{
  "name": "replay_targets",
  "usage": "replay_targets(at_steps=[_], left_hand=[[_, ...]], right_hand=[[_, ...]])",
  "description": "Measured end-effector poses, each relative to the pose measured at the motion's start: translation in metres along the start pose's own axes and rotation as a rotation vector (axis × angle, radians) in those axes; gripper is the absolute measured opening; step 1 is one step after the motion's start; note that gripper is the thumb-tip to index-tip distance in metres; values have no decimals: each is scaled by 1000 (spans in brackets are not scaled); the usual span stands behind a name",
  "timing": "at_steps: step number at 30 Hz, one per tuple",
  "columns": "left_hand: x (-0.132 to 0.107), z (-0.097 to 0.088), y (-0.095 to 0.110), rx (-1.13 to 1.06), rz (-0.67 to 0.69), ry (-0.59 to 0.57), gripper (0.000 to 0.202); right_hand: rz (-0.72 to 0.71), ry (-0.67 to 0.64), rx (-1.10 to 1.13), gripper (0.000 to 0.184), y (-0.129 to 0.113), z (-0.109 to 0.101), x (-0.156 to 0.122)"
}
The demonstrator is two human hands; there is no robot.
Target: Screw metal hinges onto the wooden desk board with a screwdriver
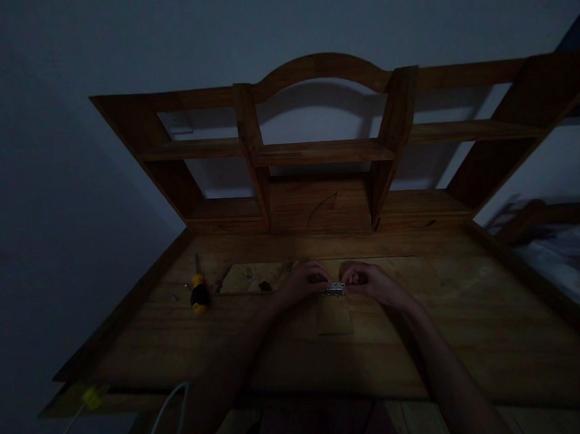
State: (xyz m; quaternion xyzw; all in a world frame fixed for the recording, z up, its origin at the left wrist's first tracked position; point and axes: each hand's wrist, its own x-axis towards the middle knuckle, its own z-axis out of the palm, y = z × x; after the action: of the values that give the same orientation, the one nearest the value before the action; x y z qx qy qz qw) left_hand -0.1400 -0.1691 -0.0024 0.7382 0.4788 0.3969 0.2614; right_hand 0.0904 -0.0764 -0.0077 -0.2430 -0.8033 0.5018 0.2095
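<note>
A small metal hinge (pixel 335 288) is held between my two hands over the middle of the wooden desk. My left hand (pixel 303 284) is closed, its fingertips pinching the left end of the hinge. At the right end, the fingers of my right hand (pixel 368 282) are curled and pinch it too. Just below the hinge, a small flat piece of wood (pixel 335 315) lies on the desk top. Behind my hands runs a long, paler wooden strip (pixel 254 278) with rough dark patches. The light is dim, so fine detail at the fingertips is hard to see.
A yellow and black screwdriver (pixel 199 294) lies at the left, with small metal pieces (pixel 174 297) beside it. A wooden shelf unit (pixel 323 152) rises at the desk's back edge. A white cable (pixel 182 404) hangs at the front left. Pale fabric (pixel 565 270) shows at the right.
</note>
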Motion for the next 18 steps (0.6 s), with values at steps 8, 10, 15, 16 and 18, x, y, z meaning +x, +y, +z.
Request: replay_targets(at_steps=[8,10,15,16,18], left_hand=[[-1,-1,-2,16,31,-11,20],[-1,-2,0,15,34,-15,19],[0,-2,4,1,21,-17,21],[0,-1,4,0,22,-13,21],[1,0,1,-3,37,-6,21]], right_hand=[[-3,-16,-15,26,-8,-1,-2],[0,-22,-16,30,-9,-2,-1],[-1,34,24,41,-7,-4,-1],[-11,48,30,40,-7,-4,-2],[-18,67,29,38,-9,-4,-2]])
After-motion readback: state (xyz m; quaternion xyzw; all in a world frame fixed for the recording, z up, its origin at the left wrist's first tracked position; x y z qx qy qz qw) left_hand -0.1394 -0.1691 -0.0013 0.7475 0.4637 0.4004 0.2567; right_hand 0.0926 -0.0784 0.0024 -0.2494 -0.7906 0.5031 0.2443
